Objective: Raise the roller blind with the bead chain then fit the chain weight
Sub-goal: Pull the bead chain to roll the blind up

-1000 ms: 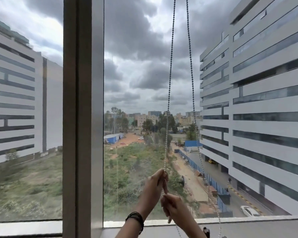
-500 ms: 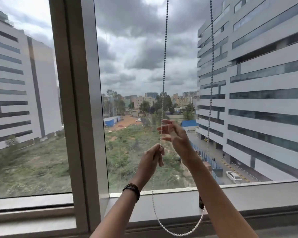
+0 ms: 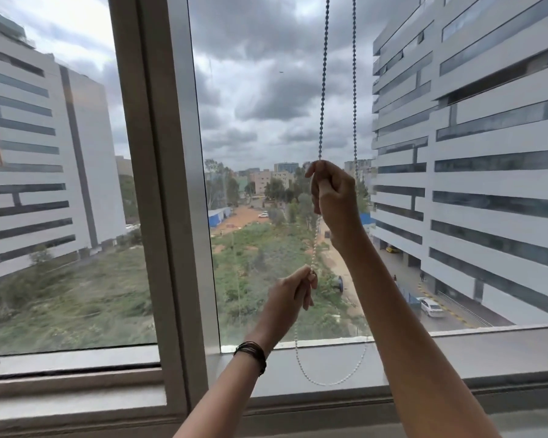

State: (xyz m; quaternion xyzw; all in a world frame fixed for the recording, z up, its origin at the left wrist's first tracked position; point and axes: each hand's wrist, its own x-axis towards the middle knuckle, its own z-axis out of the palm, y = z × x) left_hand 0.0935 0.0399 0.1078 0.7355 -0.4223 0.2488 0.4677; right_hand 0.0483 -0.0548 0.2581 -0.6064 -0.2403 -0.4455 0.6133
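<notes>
Beaded chain (image 3: pixel 321 90) hanging right of centre, right hand (image 3: pixel 332 197) pinching it mid-frame, left hand (image 3: pixel 290 298) pinching it lower down, loop over sill (image 3: pixel 487 352).

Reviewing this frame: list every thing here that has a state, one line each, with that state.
Left hand: grip pinched shut on the left strand, low.
Right hand: grip closed on the same strand, higher up.
White bead chain: left strand taut above the right hand; bottom loop hangs free, no weight seen on it.
Roller blind: out of view above.
Grey-framed window: pane uncovered.
Black wristband: worn on the left wrist.
</notes>
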